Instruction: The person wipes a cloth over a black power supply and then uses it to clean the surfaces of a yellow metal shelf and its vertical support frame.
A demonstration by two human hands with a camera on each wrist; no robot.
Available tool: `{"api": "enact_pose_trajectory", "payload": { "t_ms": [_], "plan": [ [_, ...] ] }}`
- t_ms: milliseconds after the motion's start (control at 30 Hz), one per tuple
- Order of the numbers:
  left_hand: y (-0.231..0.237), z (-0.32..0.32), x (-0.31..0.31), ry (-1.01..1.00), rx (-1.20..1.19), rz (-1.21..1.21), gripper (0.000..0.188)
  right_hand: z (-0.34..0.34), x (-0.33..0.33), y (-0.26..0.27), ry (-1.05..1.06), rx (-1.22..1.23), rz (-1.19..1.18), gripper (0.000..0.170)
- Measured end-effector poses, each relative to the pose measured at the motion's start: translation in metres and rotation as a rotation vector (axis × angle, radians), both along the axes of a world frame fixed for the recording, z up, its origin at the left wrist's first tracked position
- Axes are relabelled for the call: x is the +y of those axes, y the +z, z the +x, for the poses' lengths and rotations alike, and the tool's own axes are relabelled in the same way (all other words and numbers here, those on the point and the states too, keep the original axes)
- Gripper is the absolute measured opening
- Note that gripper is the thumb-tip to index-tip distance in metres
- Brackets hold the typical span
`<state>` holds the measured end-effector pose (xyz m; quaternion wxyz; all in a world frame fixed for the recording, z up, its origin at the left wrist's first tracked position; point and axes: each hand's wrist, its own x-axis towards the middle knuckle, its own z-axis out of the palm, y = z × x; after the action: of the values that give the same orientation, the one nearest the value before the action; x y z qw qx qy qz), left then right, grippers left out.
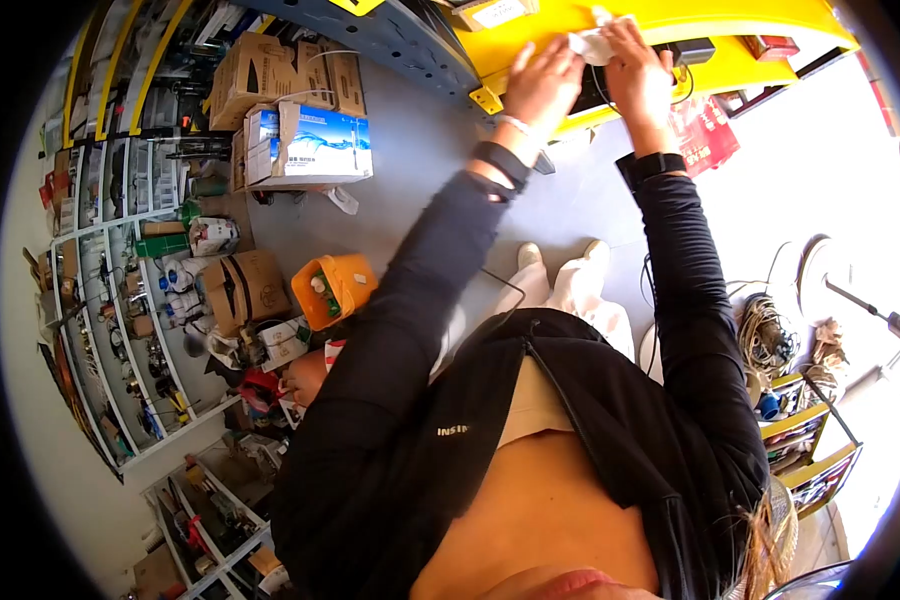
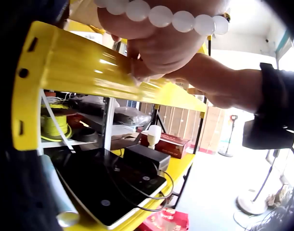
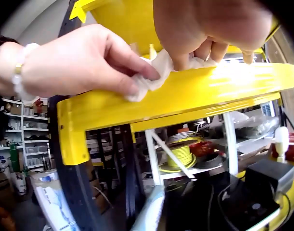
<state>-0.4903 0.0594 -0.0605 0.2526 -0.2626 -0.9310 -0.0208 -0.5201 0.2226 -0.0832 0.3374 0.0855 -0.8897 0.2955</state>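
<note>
Your left hand (image 3: 84, 60) pinches the white cloth (image 3: 156, 72) between thumb and fingers, nearly closed on it, while your right hand (image 3: 209, 24), just beside it, holds the same cloth with fingers bent down over it. The cloth lies bunched between your hands, against the front edge of the yellow shelf (image 3: 200, 89). This looks like wiping: you'd do well to spread the cloth flatter, press evenly and mind the metal lip with your fingertips. That edge is smooth and glossy, with bright glare near your right hand. Below your left hand, a black panel (image 2: 96, 180) and a black box (image 2: 146, 158) with a loose cord sit on a lower shelf. Well left of that hand, a blue-and-white carton (image 1: 320, 135) stands over grey floor (image 1: 410, 130).
</note>
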Motion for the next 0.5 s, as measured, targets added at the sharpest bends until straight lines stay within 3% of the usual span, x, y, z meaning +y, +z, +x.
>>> {"api": "enact_pose_trajectory", "payload": {
  "t_ms": [167,333,400,467,500],
  "plan": [
    [0.022,0.019,-0.072,-0.136,0.217,-0.283,0.017,0.038,-0.067,0.005,0.094,0.043,-0.068,0.037],
    [0.040,0.037,-0.116,-0.199,0.171,-0.377,0.018,0.064,-0.113,-0.004,0.286,-0.021,-0.257,0.026],
    [0.043,0.046,-0.131,-0.227,0.135,-0.354,0.020,0.084,-0.135,-0.010,0.311,0.002,-0.515,0.027],
    [0.046,0.055,-0.146,-0.262,0.082,-0.302,0.022,0.101,-0.158,-0.034,0.223,-0.086,-0.585,0.025],
    [0.052,0.062,-0.152,-0.270,0.085,-0.313,0.025,0.108,-0.172,-0.044,0.172,-0.230,-0.808,0.022]
  ]
}}
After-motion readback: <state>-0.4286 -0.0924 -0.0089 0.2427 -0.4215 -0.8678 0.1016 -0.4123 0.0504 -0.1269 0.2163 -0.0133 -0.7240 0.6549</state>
